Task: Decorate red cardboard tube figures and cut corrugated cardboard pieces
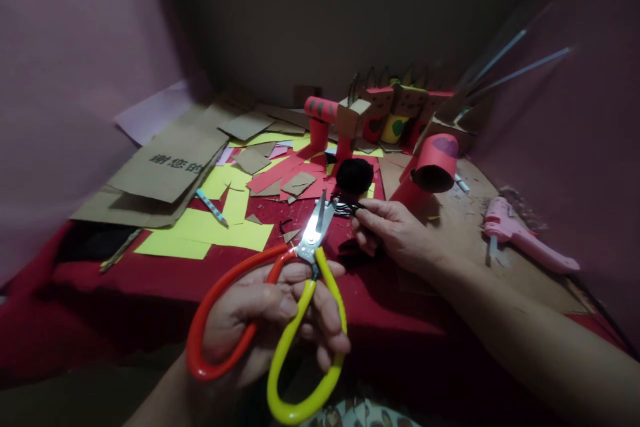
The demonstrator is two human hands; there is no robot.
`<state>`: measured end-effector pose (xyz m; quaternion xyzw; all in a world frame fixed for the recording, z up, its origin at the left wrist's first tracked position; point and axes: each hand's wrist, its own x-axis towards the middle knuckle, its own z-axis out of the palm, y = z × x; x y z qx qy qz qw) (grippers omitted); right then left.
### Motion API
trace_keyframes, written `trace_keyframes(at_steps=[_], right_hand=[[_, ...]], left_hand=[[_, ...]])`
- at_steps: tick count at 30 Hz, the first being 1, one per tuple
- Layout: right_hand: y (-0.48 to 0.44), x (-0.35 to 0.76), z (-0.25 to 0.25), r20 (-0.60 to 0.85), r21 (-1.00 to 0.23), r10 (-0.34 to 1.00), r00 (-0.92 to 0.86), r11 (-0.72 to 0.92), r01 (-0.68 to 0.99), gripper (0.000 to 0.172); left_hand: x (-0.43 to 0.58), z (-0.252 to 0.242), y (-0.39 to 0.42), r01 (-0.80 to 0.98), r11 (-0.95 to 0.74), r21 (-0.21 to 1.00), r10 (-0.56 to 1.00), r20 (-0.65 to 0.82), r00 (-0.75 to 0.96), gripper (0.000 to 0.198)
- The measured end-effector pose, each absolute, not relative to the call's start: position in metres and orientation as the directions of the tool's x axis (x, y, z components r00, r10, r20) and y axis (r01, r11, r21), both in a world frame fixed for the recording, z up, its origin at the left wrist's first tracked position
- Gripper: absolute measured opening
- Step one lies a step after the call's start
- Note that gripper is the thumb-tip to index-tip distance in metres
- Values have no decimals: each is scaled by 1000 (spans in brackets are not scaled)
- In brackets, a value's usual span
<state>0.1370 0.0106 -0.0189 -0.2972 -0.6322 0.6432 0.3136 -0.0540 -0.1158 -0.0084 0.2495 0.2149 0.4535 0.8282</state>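
Observation:
My left hand (pixel 280 313) is closed around the scissors (pixel 313 240), which have one red and one yellow handle loop. Their blades are slightly apart and point away from me. Between the thumb and fingers of my right hand (pixel 395 227) is a bundle of black yarn strands (pixel 347 205), its left end close by the blade tips. I cannot tell whether the blades touch the strands. Just behind lies a round black ball of yarn (pixel 354 175). A red paper tube figure with a cardboard box head (pixel 353 117) stands beyond it.
Cardboard sheets (pixel 165 173) and yellow paper (pixel 210 230) cover the left side, with a pencil (pixel 212 207) among them. At right are a red paper tube (pixel 436 157) and a pink glue gun (pixel 525 233) on a cardboard board. Several decorated tube figures (pixel 395 110) stand at the back.

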Motion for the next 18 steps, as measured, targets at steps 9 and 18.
trace_keyframes(at_steps=[9,18], right_hand=[[8,134,-17,-33,-999,790,-612,-47,-7,28],[6,137,-16,-62,-956,784,-618,-224,-188,24]], left_hand=[[-44,-12,-116,-740,291,606,944,-59,323,26],[-70,-11,-104,-570,96,816,994,-47,100,13]])
